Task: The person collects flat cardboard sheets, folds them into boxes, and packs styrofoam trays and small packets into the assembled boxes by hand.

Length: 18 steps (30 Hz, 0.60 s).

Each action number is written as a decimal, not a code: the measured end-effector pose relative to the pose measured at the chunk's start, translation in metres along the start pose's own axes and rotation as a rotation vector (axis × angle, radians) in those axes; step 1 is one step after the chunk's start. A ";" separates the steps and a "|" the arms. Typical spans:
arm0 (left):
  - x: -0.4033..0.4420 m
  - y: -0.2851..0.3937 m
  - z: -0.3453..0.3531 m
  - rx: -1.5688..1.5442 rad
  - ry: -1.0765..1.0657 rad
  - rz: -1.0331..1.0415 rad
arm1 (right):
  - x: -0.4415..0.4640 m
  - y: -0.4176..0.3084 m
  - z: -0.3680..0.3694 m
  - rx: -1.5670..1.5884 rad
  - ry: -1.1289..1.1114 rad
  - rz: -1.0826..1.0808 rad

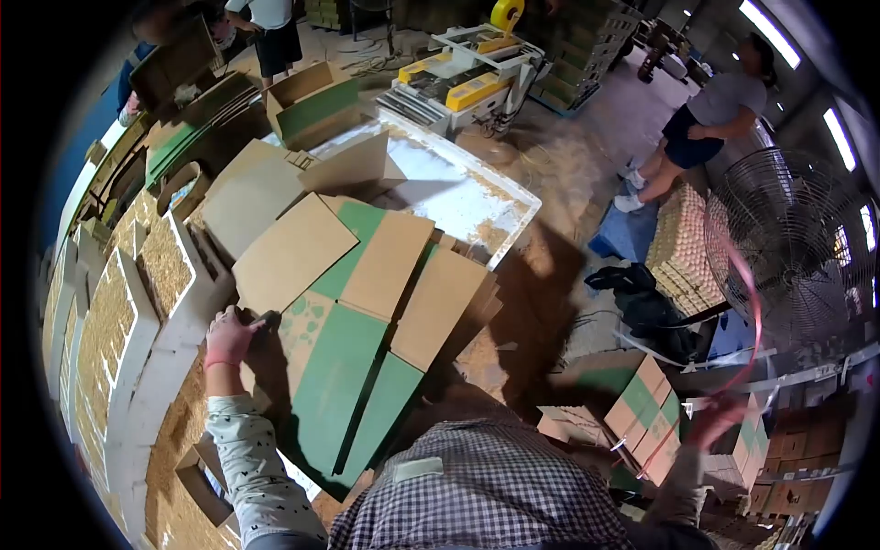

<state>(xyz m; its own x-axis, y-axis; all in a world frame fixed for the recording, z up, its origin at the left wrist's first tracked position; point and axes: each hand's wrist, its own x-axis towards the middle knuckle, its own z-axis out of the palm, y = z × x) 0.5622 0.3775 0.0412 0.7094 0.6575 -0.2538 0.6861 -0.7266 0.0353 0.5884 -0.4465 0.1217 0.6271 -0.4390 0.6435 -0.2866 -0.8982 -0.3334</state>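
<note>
In front of me several green and brown cardboard boxes [341, 344] lie folded flat in a tilted stack. At the near left edge of this stack is my left hand [227, 341], its fingers bent against the cardboard; a small dark patch by the thumb is too unclear to name. Far out to my right, my right hand [718, 422] is closed and slightly blurred. A pink strap [757, 316] runs from it in a tall loop past the fan.
White-edged trays of wood shavings [105, 353] line the left. Ahead are a white table [458, 197] and a yellow-and-white machine [467, 78]. A person [710, 115] stands by stacked egg trays [683, 247] and a large fan [793, 229]. More folded boxes [642, 403] lie at right.
</note>
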 end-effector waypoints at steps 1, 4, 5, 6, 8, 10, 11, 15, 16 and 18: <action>0.006 0.011 0.002 -0.015 0.181 0.036 | -0.035 0.011 0.017 -0.007 -0.359 0.121; 0.023 0.060 -0.022 -0.002 0.309 -0.006 | -0.123 0.003 0.057 -0.109 -1.302 0.037; 0.037 0.064 -0.025 -0.078 0.265 -0.039 | -0.125 -0.017 0.063 -0.076 -1.404 -0.027; 0.058 0.070 -0.015 -0.153 0.223 -0.065 | -0.118 -0.034 0.069 -0.035 -1.417 -0.070; 0.158 0.033 0.049 -0.982 0.167 -0.051 | -0.076 -0.066 0.081 0.053 -1.325 -0.131; 0.146 0.042 0.031 -1.062 0.159 -0.102 | -0.027 -0.104 0.092 0.138 -1.194 -0.193; 0.144 0.038 0.031 -0.602 0.052 0.066 | -0.002 -0.125 0.098 0.185 -1.127 -0.233; 0.107 0.076 0.015 0.151 -0.076 0.437 | 0.043 -0.210 0.133 0.339 -1.015 -0.402; 0.096 0.097 0.005 -0.236 -0.085 0.260 | 0.041 -0.232 0.154 0.372 -1.021 -0.445; 0.153 0.078 0.072 -0.495 0.188 0.264 | 0.025 -0.279 0.212 0.432 -1.059 -0.529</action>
<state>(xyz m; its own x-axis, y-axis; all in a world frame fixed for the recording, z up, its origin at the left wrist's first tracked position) 0.7130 0.4068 -0.0640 0.8520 0.5235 -0.0012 0.4438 -0.7210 0.5321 0.8377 -0.2018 0.0850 0.9221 0.3856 -0.0334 0.3106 -0.7888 -0.5304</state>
